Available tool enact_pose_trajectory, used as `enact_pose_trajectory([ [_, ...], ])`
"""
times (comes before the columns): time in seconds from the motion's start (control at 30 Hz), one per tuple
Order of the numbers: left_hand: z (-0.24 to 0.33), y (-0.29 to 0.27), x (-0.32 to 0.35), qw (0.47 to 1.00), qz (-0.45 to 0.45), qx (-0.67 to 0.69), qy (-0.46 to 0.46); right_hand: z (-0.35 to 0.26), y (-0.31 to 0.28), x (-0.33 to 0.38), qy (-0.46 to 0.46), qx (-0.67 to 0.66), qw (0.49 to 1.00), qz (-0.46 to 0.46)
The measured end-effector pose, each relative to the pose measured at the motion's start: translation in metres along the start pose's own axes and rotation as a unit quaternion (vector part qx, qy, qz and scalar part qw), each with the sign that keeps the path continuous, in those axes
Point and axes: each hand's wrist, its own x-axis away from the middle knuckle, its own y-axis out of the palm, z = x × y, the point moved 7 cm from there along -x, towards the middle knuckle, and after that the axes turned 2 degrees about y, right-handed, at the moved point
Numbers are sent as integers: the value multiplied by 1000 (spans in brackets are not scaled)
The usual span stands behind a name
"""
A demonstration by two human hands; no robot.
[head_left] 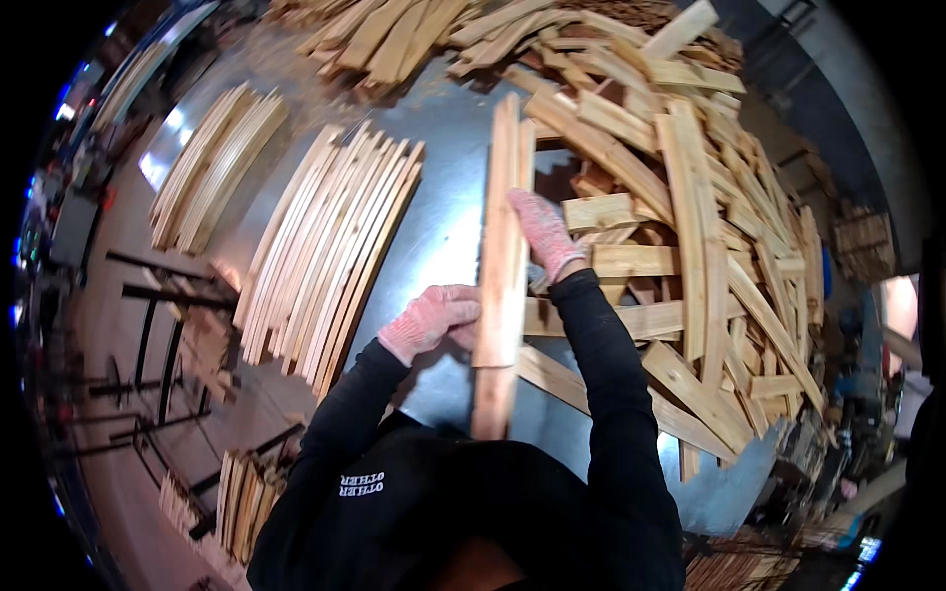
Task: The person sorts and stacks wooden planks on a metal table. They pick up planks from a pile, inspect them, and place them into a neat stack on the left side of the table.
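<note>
Long wood slats (505,266) are held over worktop (453,172), approx. centre, in front of the body, run lengthwise away from the person; at least two pcs are seen laid together, edges overlapped, ends staggered, near end of the lower one projected past the upper one. R hand (544,234), in pink/white knit glove, is clasped on the right edge of the slats, thumb side laid over the top face; slats are gripped there. L hand (431,323), same glove type, is placed at the left edge, nearer the body, fingers part-curled; edge is met by the fingertips, but whether it's firmly gripped can't be told, as fingers are partly hidden. Both forearms are covered by blk sleeves. To the left, a row of slats (330,261) is laid side by side, approx. parallel, ends uneven; beyond it, a smaller group (217,169) is set the same way. On the right, worktop is covered by a jumbled pile (695,231), pcs crossed at all angles, mixed lengths. More boards (394,37) are heaped at the far edge. Lower left, off the worktop, a blk metal frame (163,295) and upright slats (248,502) are seen.
</note>
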Motion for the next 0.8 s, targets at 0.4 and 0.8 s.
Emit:
enact_pose_trajectory([
  [0.4,-85,-88,11,946,97,308,11,-37,-70,-88,2,279,960,3],
  [0.8,-62,-78,-7,949,10,310,56,-68,37,13,574,-545,534,-297],
])
